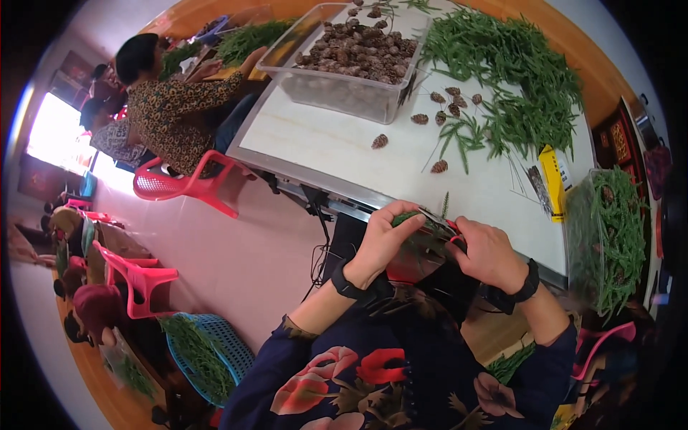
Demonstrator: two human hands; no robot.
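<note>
My left hand [383,240] grips a small bundle of green needle sprigs [414,218] close to my chest, just below the white table's near edge [337,188]. My right hand [487,251] closes on the other end of the bundle, where a red-handled tool [453,228] shows between the fingers. Both wrists wear black bands. A big heap of the same green sprigs [516,64] lies on the table's far side, with several loose pine cones [444,97] beside it.
A clear plastic bin of pine cones [355,61] stands at the table's far left. Another clear bin of green sprigs [609,229] sits at the right, by a yellow box [554,179]. A seated person [172,100] works at left near pink chairs [179,183]; a blue basket [208,351] holds sprigs.
</note>
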